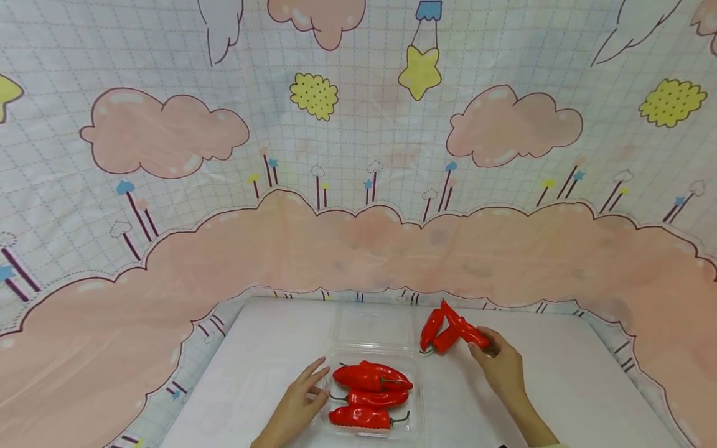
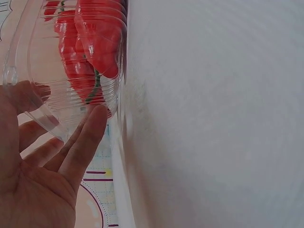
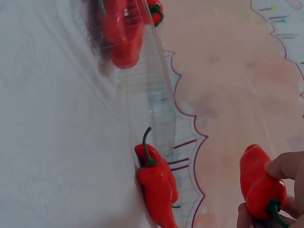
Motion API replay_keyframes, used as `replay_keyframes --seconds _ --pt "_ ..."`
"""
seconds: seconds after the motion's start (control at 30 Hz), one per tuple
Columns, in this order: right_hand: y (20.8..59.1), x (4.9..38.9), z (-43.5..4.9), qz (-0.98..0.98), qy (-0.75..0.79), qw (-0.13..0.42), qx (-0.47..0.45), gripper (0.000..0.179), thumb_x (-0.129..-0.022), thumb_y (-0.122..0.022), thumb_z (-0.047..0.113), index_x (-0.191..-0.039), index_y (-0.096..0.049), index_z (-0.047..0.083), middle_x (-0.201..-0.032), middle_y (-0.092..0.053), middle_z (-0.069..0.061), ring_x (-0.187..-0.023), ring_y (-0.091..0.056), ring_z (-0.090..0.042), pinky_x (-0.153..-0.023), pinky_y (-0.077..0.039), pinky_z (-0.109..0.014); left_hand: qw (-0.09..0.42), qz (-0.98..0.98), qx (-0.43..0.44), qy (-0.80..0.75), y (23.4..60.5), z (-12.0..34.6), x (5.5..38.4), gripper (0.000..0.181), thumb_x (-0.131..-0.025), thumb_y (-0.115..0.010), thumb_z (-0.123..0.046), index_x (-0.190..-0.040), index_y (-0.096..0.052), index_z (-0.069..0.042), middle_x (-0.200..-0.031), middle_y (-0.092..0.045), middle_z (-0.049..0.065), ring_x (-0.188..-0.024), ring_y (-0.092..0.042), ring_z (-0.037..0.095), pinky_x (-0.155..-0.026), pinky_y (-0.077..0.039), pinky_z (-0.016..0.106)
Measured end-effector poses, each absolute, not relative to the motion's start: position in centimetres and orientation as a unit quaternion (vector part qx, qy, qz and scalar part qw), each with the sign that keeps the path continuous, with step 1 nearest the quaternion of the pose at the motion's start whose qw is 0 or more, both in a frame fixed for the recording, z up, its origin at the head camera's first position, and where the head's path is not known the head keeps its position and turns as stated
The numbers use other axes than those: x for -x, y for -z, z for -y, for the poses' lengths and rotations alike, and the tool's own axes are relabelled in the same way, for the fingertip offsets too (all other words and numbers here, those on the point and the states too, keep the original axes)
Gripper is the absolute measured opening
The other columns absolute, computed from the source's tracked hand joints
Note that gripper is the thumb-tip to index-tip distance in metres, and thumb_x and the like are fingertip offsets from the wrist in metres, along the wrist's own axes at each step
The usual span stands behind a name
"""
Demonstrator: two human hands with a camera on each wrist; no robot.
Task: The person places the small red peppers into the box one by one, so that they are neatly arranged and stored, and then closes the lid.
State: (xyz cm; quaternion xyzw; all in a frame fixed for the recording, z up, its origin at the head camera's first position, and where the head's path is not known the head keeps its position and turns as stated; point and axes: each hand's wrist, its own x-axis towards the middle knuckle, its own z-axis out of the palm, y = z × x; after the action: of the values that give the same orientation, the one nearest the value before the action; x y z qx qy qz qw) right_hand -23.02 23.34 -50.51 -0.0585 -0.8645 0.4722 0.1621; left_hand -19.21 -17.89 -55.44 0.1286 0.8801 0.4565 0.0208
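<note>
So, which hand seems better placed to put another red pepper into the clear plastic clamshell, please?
Probably the right hand: it pinches a red pepper, while the left hand holds none and touches the clamshell.

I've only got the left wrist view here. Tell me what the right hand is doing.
Observer: The right hand is holding a red pepper near its stem end.
Operator: Count the peppers in the container for me; I see only part of them.
Observer: Four peppers lie in the clear container.
Operator: Now report any loose ones.
Observer: Two loose peppers lie on the table, beyond the container and to its right.
</note>
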Motion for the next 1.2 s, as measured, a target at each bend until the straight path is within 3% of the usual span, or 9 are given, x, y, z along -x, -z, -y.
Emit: replay_keyframes --seconds 0.13,0.33,0.43,0.6,0.77,1.2 --pt "50.3 22.6 -22.8 0.864 -0.474 0.164 0.048 0.044 -0.089 -0.07 0.012 -0.131 -0.059 0.005 -0.12 -0.068 -0.02 -0.106 -0.067 -0.034 -0.077 -0.055 -0.013 0.02 -0.88 -0.13 -0.456 55.5 17.9 19.3 0.051 -0.094 -0.064 -0.019 -0.141 -0.052 -0.003 -0.157 -0.035 0.014 -0.089 -0.065 0.002 -0.074 -0.057 0.015" --pt "49.9 22.0 -22.0 0.865 -0.476 0.155 0.033 0.044 -0.089 -0.071 0.012 -0.131 -0.06 0.005 -0.123 -0.067 -0.02 -0.109 -0.066 -0.035 -0.087 -0.059 -0.036 0.022 -0.877 -0.126 -0.464 55.2 17.8 19.1 0.051 -0.093 -0.065 -0.018 -0.141 -0.052 -0.003 -0.157 -0.035 0.016 -0.088 -0.064 0.002 -0.074 -0.059 0.018" --pt "49.9 21.8 -21.6 0.864 -0.478 0.16 0.022 0.043 -0.087 -0.072 0.01 -0.129 -0.062 0.005 -0.121 -0.068 -0.019 -0.107 -0.068 -0.033 -0.088 -0.059 -0.036 0.02 -0.878 -0.128 -0.461 55.1 17.8 19.1 0.051 -0.093 -0.065 -0.017 -0.141 -0.052 -0.003 -0.157 -0.036 0.015 -0.088 -0.065 0.004 -0.074 -0.058 0.018" --pt "50.0 21.4 -21.1 0.864 -0.472 0.175 0.005 0.042 -0.085 -0.075 0.009 -0.125 -0.064 0.005 -0.115 -0.071 -0.016 -0.099 -0.069 -0.025 -0.082 -0.059 -0.023 0.008 -0.881 -0.135 -0.453 55.1 17.8 19.1 0.05 -0.093 -0.064 -0.015 -0.139 -0.053 -0.002 -0.156 -0.037 0.014 -0.088 -0.065 0.004 -0.073 -0.056 0.014" --pt "49.8 21.0 -20.5 0.86 -0.484 0.163 -0.007 0.042 -0.085 -0.076 0.01 -0.125 -0.064 0.006 -0.117 -0.071 -0.017 -0.102 -0.069 -0.026 -0.082 -0.058 -0.019 0.011 -0.884 -0.133 -0.448 55.2 17.8 19.2 0.05 -0.093 -0.064 -0.016 -0.14 -0.053 -0.003 -0.156 -0.037 0.014 -0.089 -0.065 0.005 -0.074 -0.056 0.014" --pt "50.0 20.1 -18.9 0.851 -0.512 0.117 -0.027 0.042 -0.083 -0.077 0.009 -0.124 -0.066 0.011 -0.119 -0.07 -0.014 -0.106 -0.067 -0.029 -0.087 -0.06 -0.036 0.016 -0.884 -0.13 -0.448 55.2 17.9 19.2 0.051 -0.094 -0.064 -0.018 -0.141 -0.052 -0.004 -0.157 -0.036 0.013 -0.088 -0.065 0.004 -0.074 -0.055 0.012"
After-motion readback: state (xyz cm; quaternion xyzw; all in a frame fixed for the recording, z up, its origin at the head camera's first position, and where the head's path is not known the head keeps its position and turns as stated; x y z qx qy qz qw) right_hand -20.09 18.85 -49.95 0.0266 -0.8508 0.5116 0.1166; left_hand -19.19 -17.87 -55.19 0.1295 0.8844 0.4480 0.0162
